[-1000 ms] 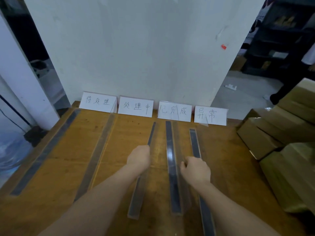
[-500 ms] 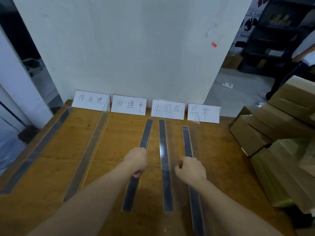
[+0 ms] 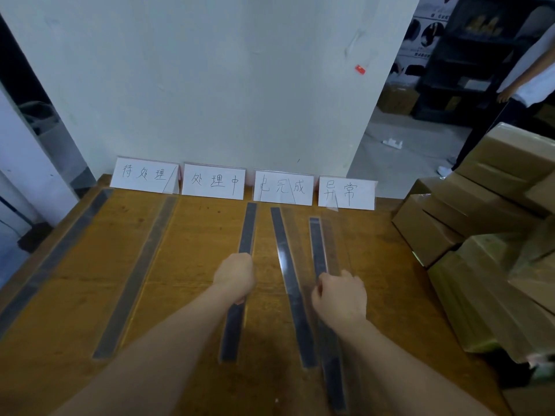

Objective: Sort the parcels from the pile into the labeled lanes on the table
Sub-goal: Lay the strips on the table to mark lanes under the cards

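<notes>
On the wooden table lie several long dark divider strips that mark lanes. My left hand grips one strip near its middle; this strip runs from the second label toward me. My right hand grips the rightmost strip. Between them lies a third strip, untouched. Four white handwritten label cards stand along the table's far edge. A pile of brown cardboard parcels sits at the right.
Two more strips lie on the left part of the table. A white wall panel rises behind the labels. A person stands at the far right near dark shelves.
The strip in my left hand has swung from tilted to nearly straight, its far end now near the second label. My right hand keeps hold of the rightmost strip. My view shifted slightly right.
</notes>
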Demonstrator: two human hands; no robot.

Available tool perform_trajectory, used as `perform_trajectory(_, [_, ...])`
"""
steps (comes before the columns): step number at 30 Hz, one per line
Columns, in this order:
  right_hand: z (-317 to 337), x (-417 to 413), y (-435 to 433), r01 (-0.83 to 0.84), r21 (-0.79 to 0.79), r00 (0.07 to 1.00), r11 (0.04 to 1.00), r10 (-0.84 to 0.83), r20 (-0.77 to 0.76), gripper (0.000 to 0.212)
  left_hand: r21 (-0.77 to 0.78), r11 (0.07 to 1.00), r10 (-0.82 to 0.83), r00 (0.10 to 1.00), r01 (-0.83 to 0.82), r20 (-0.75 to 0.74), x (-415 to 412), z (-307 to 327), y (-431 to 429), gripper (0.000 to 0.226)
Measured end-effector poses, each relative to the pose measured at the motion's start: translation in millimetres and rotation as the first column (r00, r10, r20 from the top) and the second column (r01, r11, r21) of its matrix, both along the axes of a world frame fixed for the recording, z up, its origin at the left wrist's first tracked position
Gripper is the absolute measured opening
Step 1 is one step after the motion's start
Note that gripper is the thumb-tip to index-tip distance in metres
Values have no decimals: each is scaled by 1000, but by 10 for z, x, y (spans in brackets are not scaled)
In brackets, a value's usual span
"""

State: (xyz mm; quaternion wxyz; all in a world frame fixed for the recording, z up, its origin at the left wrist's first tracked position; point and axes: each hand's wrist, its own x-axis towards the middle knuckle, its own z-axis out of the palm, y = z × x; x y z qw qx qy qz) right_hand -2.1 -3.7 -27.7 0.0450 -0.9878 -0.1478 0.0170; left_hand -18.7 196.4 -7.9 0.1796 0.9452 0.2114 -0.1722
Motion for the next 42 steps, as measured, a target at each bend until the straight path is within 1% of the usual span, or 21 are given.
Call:
perform_trajectory(2, [-7, 2, -47, 9, -72, 996, 997, -2, 86, 25, 7, 1000, 2, 1000, -2, -5, -2, 2, -14, 26])
perform_trajectory(3, [-26, 12, -66, 36, -73, 996, 997, -30, 83, 24, 6, 1000, 7, 1000, -7, -3, 1, 6, -18, 25])
perform_trajectory(4, [-51, 25, -85, 63, -33, 997, 997, -61, 51, 22, 1, 1000, 13, 1000, -13, 3, 3, 6, -21, 25])
perform_trajectory(7, [-66, 37, -127, 124, 178, 989, 976, -107, -100, 16, 0, 1000, 21, 1000, -21, 7, 8, 5, -28, 22])
perform_trajectory(8, [-61, 46, -135, 128, 201, 987, 971, -105, -118, 15, 5, 1000, 23, 1000, -23, 1, 6, 2, -27, 21])
perform_trajectory(10, [-51, 59, -157, 137, 199, 985, 970, -113, -127, 16, 14, 1000, 22, 1000, -22, -4, 0, -4, -25, 19])
perform_trajectory(13, [-55, 68, -214, 195, 177, 977, 965, -176, -119, 18, 8, 1000, 21, 1000, -21, 3, -7, 0, -19, 17])
perform_trajectory(18, [-50, 71, -497, 253, 158, 964, 955, -235, -121, 16, 7, 1000, 23, 999, -23, 27, -21, 6, -29, 25])
perform_trajectory(23, [-94, 109, -756, 297, 166, 954, 940, -284, -95, 14, 22, 1000, 16, 999, -17, 36, -17, 1, -91, 21])
perform_trajectory(29, [-136, 133, -849, 332, 172, 943, 927, -326, -67, 14, 26, 998, 50, 997, -52, 64, -5, -26, -126, 27])
perform_trajectory(34, [-144, 163, -875, 307, 167, 952, 937, -305, -38, 18, 28, 997, 71, 994, -73, 82, 15, -16, -163, 27])
perform_trajectory(38, [-182, 183, -858, 252, 83, 965, 964, -257, 54, 23, 37, 995, 86, 993, -89, 79, 23, -5, -207, 26])
perform_trajectory(40, [-197, 186, -836, 218, 90, 970, 972, -226, 89, 26, 41, 995, 87, 994, -90, 74, 27, 8, -221, 25])
perform_trajectory(42, [-203, 178, -811, 185, 131, 975, 974, -198, 99, 29, 49, 994, 89, 994, -93, 66, 23, 27, -223, 25])
